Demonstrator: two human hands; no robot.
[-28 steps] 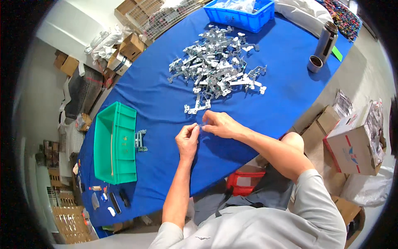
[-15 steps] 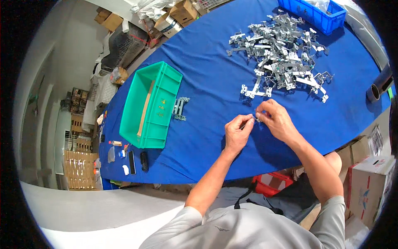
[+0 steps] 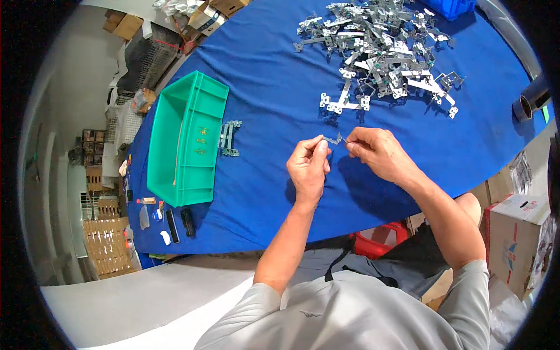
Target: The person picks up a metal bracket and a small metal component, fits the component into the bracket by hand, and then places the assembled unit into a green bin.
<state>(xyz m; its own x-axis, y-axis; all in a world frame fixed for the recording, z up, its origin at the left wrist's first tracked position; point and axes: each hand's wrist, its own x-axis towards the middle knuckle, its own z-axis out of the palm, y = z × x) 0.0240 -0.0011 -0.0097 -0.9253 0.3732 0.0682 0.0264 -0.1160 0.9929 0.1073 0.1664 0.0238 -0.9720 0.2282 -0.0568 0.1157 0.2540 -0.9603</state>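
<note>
My left hand (image 3: 309,169) pinches a small metal bracket (image 3: 333,140) between thumb and forefinger, and the piece sticks out toward the right. Close beside its free end is my right hand (image 3: 376,150), thumb and forefinger pressed together. Something thin and dark seems to show at those right fingertips, too small to name. Both hands hover over the blue cloth (image 3: 256,204) at the near side of the table. Beyond them spreads a large heap of similar metal brackets (image 3: 385,52), and one white-looking bracket (image 3: 345,102) lies at its near edge.
A green plastic crate (image 3: 198,137) stands to the left, with several metal brackets (image 3: 229,139) against its right side. Near the left table edge lie a phone (image 3: 172,226) and a black case (image 3: 188,221). A blue bin (image 3: 452,7) sits far right; a dark tube (image 3: 523,108) lies right.
The view has shifted, so the table things appear farther up and left. My hands have parted slightly, and the metal bracket now shows between them, held by the left.
</note>
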